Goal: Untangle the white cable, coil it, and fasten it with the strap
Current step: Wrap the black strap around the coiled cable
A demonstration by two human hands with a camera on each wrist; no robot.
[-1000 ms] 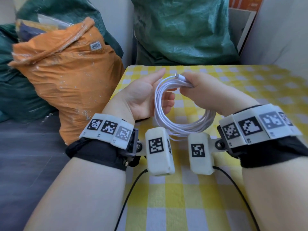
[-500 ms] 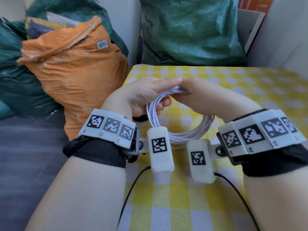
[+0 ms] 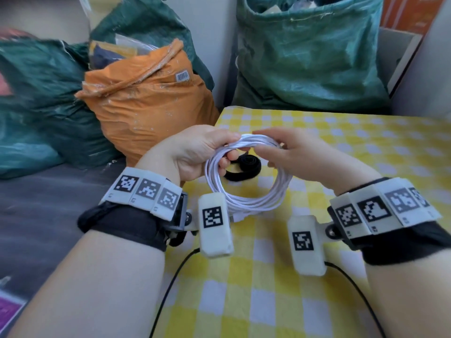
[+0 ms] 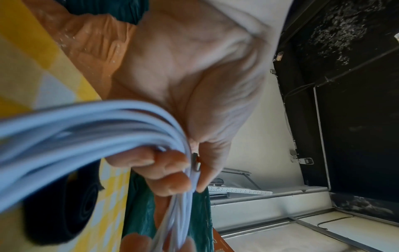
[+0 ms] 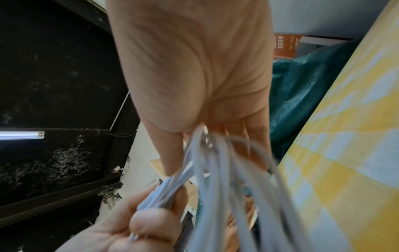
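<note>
Head view first: the white cable point(image 3: 246, 189) is wound into a round coil of several loops, held upright above the yellow-checked tablecloth point(image 3: 341, 147). The left hand point(image 3: 195, 152) grips the coil's top at about 11 o'clock, thumb over the strands and fingers curled beneath. The right hand point(image 3: 300, 154) meets the coil's top at about 1 o'clock; its thumb and fingers reach towards the strands, only partly curled, and whether they pinch the cable cannot be told here. Through the ring of the coil, a rolled black strap point(image 3: 242, 168) lies on the cloth, touched by neither hand. Beyond the table's far edge stand an orange sack point(image 3: 146, 111) at 10 o'clock and a green sack point(image 3: 307, 59) at 12 o'clock.

Left wrist view: the left hand point(image 4: 190, 81) shows its palm, with fingers point(image 4: 170, 172) curled round the bundled cable point(image 4: 90, 126) and the thumb pressing the strands against them. A metal plug tip sits between thumb and fingers. The strap point(image 4: 60, 209) appears dark and blurred at 7 o'clock on the cloth.

Right wrist view: the right hand point(image 5: 194, 76) has its fingers extended and close together, the cable point(image 5: 218, 179) loops running down past them; a firm pinch is not visible. At 7 o'clock the left hand's fingers point(image 5: 151, 220) pinch the gathered strands.
</note>
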